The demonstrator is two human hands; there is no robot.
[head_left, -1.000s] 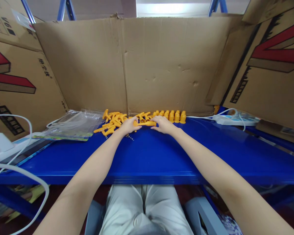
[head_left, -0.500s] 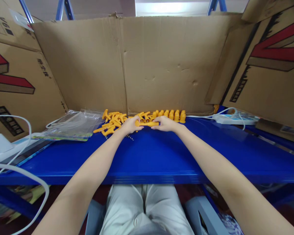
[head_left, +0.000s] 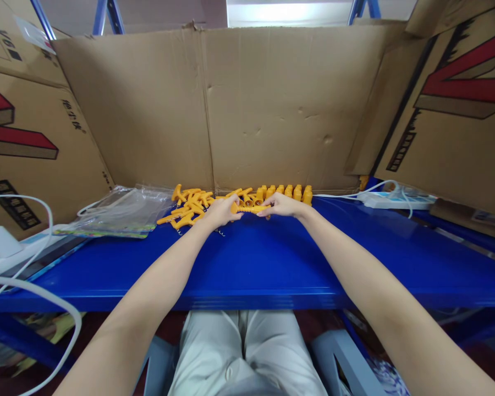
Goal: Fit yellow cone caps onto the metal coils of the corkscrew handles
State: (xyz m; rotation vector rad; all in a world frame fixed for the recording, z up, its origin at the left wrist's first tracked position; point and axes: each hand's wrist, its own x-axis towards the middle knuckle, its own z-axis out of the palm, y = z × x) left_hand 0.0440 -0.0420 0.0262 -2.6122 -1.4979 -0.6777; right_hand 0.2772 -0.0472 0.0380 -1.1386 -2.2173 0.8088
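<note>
Both my arms reach far across a blue table (head_left: 256,264) to its back edge. My left hand (head_left: 220,212) and my right hand (head_left: 282,204) are each closed on one end of a long orange plastic piece (head_left: 249,209), held level between them just above the table. Left of my left hand lies a loose pile of orange T-shaped parts (head_left: 190,204). Behind my right hand stands a row of small upright orange caps (head_left: 295,192). A small metal spring (head_left: 219,232) lies on the table under my left wrist.
Cardboard walls (head_left: 289,104) close off the back and both sides. A clear plastic bag (head_left: 121,212) lies at the left. A white power strip (head_left: 390,202) with cables sits at the right, and a white cable (head_left: 45,308) loops at the near left.
My right hand has shifted slightly left and closed on the right end of the orange piece; the piece is now lifted a little between both hands.
</note>
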